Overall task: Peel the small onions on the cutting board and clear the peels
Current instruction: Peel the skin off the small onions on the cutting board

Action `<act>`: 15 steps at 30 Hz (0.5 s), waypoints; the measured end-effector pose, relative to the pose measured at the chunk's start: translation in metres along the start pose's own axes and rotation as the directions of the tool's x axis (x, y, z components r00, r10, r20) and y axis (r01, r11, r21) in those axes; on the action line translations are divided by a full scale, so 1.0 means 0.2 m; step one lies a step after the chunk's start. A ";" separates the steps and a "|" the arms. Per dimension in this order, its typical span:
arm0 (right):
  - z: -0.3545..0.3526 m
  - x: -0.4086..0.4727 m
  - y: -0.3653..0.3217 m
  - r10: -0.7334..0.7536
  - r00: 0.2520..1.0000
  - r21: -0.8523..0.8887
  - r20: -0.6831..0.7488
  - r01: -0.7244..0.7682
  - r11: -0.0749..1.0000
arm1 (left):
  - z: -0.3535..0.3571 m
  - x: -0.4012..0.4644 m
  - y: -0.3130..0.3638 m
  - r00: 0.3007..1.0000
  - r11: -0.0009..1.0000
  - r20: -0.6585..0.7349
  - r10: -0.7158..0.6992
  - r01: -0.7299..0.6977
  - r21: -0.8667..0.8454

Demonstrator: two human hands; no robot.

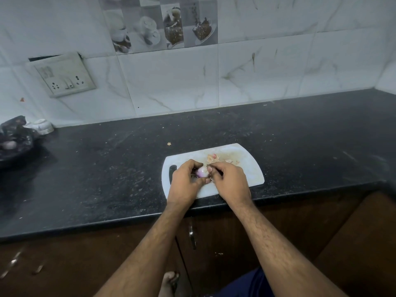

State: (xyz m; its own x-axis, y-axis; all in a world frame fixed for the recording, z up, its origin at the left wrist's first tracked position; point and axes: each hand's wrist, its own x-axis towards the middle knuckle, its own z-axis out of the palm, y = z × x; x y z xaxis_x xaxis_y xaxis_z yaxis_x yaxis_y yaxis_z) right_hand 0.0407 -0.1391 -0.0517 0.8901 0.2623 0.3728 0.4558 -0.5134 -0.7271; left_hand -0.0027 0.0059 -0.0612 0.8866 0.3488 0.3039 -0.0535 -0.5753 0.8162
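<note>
Onion (pixel 202 172) crosswise between both hands

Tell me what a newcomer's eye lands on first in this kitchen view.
First, the left hand and right hand meeting over the white cutting board near the front edge of the black counter, both gripping a small purple onion. Just behind them on the board lies a scatter of peels. Then the wall socket panel at upper left, hanging slightly askew.
</note>
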 end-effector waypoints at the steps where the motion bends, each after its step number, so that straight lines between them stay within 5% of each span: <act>1: 0.00 0.00 0.00 -0.011 1.000 -0.009 -0.002 0.011 1.000 | 0.00 0.00 -0.01 1.000 1.000 0.003 0.004 -0.004 -0.006; 7: 0.01 -0.01 -0.01 -0.028 1.000 -0.073 -0.008 0.028 0.997 | -0.01 0.00 0.00 0.999 0.997 0.017 0.038 -0.037 -0.067; 15: 0.00 0.00 -0.03 0.123 0.992 -0.029 -0.042 -0.124 0.992 | -0.01 0.00 0.00 0.998 0.998 0.024 0.053 -0.052 -0.044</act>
State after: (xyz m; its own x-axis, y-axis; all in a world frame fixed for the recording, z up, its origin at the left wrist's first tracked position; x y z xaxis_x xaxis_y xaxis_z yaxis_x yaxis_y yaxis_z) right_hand 0.0372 -0.1362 -0.0474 0.9385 0.1629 0.3046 0.3418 -0.5650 -0.7510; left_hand -0.0032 0.0073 -0.0610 0.8932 0.2999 0.3350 -0.1198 -0.5594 0.8202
